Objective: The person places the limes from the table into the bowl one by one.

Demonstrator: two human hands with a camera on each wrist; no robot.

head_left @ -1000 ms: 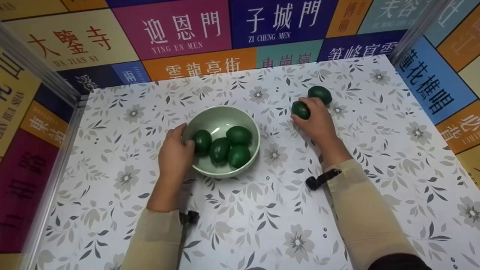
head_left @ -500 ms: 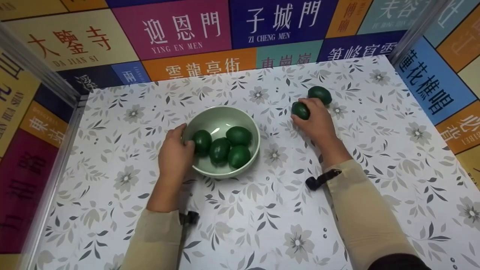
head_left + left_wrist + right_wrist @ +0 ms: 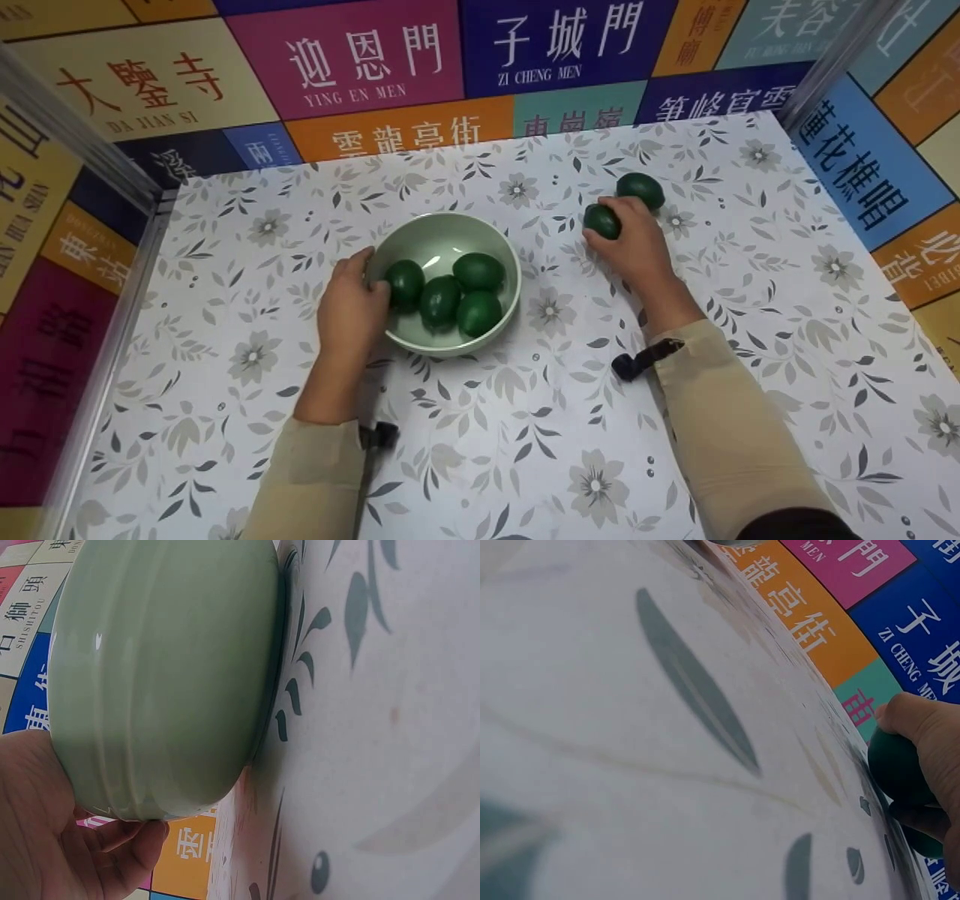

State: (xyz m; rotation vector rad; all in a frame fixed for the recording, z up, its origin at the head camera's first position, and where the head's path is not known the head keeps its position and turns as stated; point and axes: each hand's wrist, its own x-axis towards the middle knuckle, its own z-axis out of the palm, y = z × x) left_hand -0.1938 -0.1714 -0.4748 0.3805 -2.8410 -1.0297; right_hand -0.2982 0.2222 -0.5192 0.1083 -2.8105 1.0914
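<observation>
In the head view, a pale green bowl [image 3: 420, 234] stands on the table with several dark green oval fruits [image 3: 440, 301] lying in it. My left hand [image 3: 351, 304] grips the bowl's left side, its thumb over the rim. The left wrist view shows fingers [image 3: 135, 855] against the bowl's outer wall [image 3: 172, 682]. Right of the bowl, my right hand [image 3: 636, 241] holds a dark green oval fruit [image 3: 601, 222] between thumb and fingers, low at the tabletop. Another such fruit [image 3: 640, 190] lies just behind that hand. The right wrist view shows the held fruit [image 3: 900, 767] partly covered by the hand.
A white cloth with grey flowers and leaves covers the table [image 3: 487, 435]. Colourful panels [image 3: 375, 67] with large characters rise along the back and both sides. Black wrist straps [image 3: 645, 358] sit over the beige sleeves [image 3: 731, 420].
</observation>
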